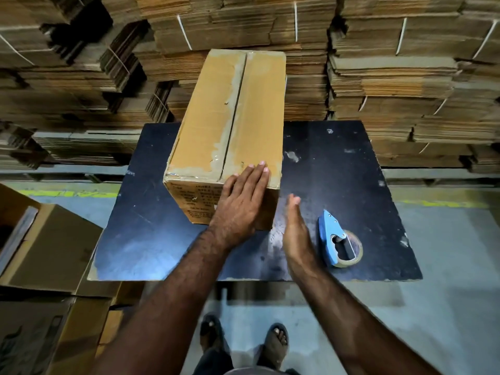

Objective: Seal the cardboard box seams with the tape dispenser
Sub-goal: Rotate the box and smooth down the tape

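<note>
Nearest on the dark worktop, the tape dispenser is laid just right of the right hand, whose grip is spread flat and empty, edge-on. Further off, the left hand is pressed, fingers straight, on the cardboard box. Its centre seam, seemingly taped already, runs away from the person.

The left hand lies flat with its fingers straight and close together, pointing away from the body. The right hand stands on its edge just beside it, fingers straight, thumb side up, holding nothing. Both bare arms reach forward, and the two hands do not touch.
</note>
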`<state>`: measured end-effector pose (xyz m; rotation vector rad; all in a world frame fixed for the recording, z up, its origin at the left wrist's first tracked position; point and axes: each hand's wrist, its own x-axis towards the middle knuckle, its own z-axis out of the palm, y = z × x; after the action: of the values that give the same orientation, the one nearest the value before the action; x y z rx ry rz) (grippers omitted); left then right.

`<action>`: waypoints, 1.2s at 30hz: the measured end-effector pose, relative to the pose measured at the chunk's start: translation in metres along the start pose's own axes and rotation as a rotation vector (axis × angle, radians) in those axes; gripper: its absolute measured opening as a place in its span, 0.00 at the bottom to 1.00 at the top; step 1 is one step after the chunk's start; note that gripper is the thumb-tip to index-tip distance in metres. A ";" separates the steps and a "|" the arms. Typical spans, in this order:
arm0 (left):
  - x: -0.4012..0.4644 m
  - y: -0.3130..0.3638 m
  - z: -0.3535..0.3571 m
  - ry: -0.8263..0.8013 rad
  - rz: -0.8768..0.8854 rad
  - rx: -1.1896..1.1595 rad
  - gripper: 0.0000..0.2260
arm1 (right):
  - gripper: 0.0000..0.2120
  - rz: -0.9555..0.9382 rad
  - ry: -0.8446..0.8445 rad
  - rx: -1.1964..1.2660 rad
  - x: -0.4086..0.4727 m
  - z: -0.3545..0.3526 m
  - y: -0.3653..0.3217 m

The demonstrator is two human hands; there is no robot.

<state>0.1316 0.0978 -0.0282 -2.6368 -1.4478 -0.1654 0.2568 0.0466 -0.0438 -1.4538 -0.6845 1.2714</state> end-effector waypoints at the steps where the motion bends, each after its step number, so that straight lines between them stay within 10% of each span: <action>1: 0.000 0.000 0.001 -0.005 0.000 0.000 0.50 | 0.33 -0.017 0.011 0.066 0.006 0.000 -0.004; 7: -0.001 -0.001 0.001 -0.053 0.003 0.013 0.54 | 0.48 0.087 -0.003 0.060 0.021 0.035 -0.026; 20: -0.002 -0.014 0.000 0.009 0.074 -0.135 0.43 | 0.20 -0.112 0.349 -0.252 0.023 0.043 -0.034; 28: 0.001 -0.016 0.008 0.029 0.110 -0.159 0.43 | 0.26 0.228 0.191 0.205 0.042 0.048 -0.040; 36: 0.016 -0.070 -0.029 -0.032 0.251 -0.613 0.28 | 0.35 0.132 0.293 -0.053 0.057 0.046 -0.048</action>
<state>0.0797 0.1433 0.0072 -3.2817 -1.1970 -0.6331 0.2388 0.1268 -0.0144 -1.7092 -0.4348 1.1144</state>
